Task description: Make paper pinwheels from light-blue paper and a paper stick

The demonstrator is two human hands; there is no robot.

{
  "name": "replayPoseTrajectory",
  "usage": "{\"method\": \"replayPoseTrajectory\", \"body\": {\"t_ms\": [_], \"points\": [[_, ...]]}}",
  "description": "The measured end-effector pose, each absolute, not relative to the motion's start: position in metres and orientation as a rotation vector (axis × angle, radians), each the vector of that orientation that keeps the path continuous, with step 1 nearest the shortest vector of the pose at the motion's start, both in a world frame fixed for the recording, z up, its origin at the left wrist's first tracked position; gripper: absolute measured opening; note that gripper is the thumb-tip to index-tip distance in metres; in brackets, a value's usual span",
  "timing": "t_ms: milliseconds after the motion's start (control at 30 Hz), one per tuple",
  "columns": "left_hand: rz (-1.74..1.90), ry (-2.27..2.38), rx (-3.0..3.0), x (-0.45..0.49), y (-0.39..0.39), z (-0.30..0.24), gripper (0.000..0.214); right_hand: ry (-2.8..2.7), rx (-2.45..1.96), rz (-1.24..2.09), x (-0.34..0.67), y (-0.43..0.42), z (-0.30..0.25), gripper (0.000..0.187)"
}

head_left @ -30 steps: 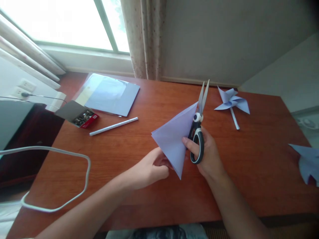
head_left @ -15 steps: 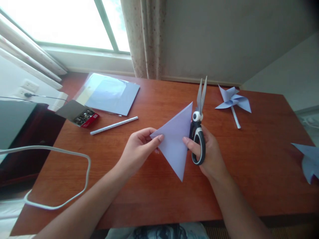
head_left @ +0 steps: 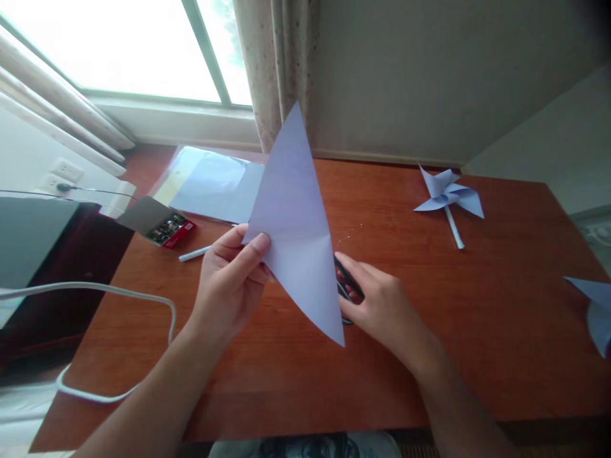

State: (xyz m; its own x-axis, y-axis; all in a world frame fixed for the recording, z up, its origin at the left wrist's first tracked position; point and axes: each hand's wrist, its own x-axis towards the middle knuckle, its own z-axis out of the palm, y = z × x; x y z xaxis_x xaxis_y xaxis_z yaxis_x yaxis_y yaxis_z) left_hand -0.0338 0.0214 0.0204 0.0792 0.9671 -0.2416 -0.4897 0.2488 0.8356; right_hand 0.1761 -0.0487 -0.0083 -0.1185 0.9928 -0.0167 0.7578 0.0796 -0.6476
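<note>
Between thumb and fingers, my left hand (head_left: 233, 270) pinches the left corner of a pale lilac sheet of paper (head_left: 298, 235). The sheet is creased across its middle and stands tilted up over the table, one point high near the curtain. My right hand (head_left: 377, 289) is closed on the handles of the scissors (head_left: 351, 280), close against the paper's right edge. Most of the scissors, blades included, is hidden behind the sheet and my fingers.
A paper pinwheel (head_left: 446, 194) lies at the back right; another folded paper piece (head_left: 599, 308) is at the right edge. To the left are a plastic-sleeved paper pack (head_left: 205, 181), an opened small box (head_left: 165, 226) of metal bits, a paper stick (head_left: 195, 254) and a white cable (head_left: 119, 289).
The folded triangle has opened into a larger sheet, raised higher. My left hand has moved left, and the scissors have swung from pointing up to mostly behind the paper. Tiny white specks now show on the table.
</note>
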Motion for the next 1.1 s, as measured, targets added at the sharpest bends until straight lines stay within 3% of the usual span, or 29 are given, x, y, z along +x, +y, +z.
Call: {"method": "replayPoseTrajectory", "body": {"t_ms": [200, 433, 1100], "points": [[1.162, 0.949, 0.622, -0.030, 0.020, 0.014, 0.023, -2.241, -1.915, 0.352, 0.148, -0.068, -0.001, 0.034], [1.138, 0.967, 0.650, -0.026, 0.017, 0.009, 0.021, -2.294, -1.982, 0.074, 0.138, -0.082, 0.008, 0.036], [0.975, 0.912, 0.640, -0.022, 0.014, 0.007, 0.017, -2.257, -1.905, 0.226, 0.129, -0.086, 0.006, 0.015]]}}
